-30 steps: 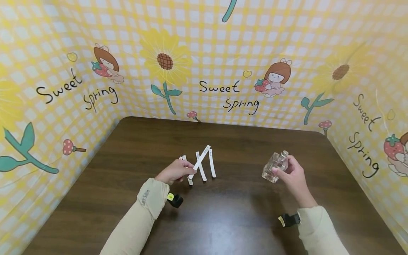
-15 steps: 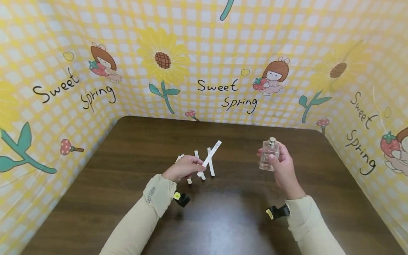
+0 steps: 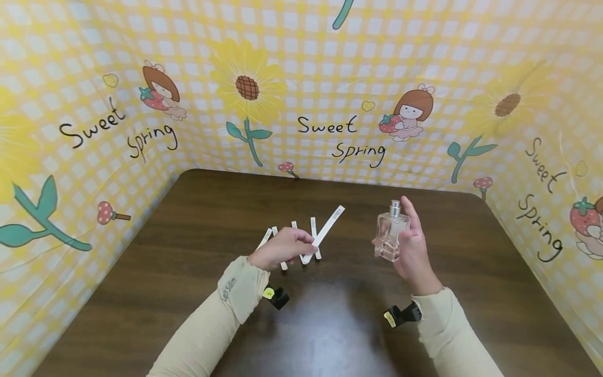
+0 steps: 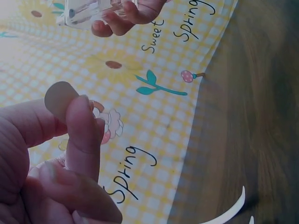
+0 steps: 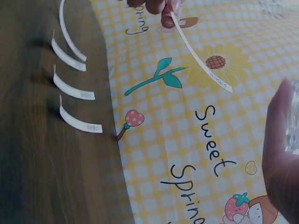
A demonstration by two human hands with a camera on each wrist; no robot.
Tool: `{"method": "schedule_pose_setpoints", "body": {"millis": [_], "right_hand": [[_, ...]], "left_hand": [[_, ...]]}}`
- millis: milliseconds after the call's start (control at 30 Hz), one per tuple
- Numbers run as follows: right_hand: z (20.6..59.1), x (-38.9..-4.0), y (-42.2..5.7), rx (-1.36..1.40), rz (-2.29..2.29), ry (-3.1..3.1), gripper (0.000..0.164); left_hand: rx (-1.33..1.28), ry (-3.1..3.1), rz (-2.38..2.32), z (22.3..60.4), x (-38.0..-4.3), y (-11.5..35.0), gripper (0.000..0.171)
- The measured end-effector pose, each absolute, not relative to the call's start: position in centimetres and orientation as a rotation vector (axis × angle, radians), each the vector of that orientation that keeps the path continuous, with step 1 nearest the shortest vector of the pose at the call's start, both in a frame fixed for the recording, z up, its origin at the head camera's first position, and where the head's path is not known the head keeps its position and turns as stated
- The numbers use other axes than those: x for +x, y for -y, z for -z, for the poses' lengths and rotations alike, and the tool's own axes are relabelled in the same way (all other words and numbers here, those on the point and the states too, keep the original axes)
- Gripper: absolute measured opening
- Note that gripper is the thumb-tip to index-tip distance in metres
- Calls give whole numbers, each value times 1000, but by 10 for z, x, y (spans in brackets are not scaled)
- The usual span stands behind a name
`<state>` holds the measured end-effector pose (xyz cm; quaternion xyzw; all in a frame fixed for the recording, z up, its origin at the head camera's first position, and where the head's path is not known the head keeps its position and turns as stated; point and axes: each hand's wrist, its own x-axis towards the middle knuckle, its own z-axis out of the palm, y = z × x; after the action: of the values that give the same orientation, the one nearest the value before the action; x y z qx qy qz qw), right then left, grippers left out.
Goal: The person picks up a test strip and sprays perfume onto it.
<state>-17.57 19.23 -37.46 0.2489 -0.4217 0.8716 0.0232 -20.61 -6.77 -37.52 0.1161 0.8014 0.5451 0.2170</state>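
Clear, flat-sided glass bottle with a silver neck [image 3: 387,234] stands upright in the right hand [image 3: 412,256], raised above the dark brown wood-grain desk [image 3: 118,298], its fingers and thumb wrapped about the glass. The left hand [image 3: 282,248] pinches a long white paper strip [image 3: 331,224] between thumb and fingers near the rounded end; the printed end slants up toward the bottle, well apart from it. Four similar white strips [image 5: 79,120], curved and side by side, lie on the desk, partly hidden by the left hand in the head view. Yellow-and-white checked cloth [image 3: 325,63] rises behind the desk.
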Motion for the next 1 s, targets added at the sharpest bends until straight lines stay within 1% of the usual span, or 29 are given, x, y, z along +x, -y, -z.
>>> {"method": "schedule_pose_setpoints", "body": {"millis": [100,167,267,367,600,700,833,933,1000], "right_hand": [[376,-175,-192,850,-2749,1196,57],[376,-174,-192,860,-2715,1249,52],[376,-172,-190,819,-2640,1339,39],[374,-170,-188,778,-2581,1396,33],[370,-169,-185,530,-2429,1669,41],[373,-169,-186,591,-2436,1638,47],[377,-170,-190,807,-2503,1504,55],[382,-171,-192,883,-2507,1468,53],[385,-171,-192,843,-2448,1533,51]], "left_hand": [[326,-2204,-1517,372,-204,67,14],[329,-2200,-1522,371,-202,67,13],[337,-2204,-1527,370,-201,67,13],[333,-2201,-1530,369,-201,67,12],[324,-2203,-1531,369,-200,67,12],[329,-2203,-1536,368,-198,68,15],[330,-2180,-1561,366,-196,67,18],[334,-2148,-1588,365,-194,66,18],[338,-2130,-1602,364,-193,65,17]]}}
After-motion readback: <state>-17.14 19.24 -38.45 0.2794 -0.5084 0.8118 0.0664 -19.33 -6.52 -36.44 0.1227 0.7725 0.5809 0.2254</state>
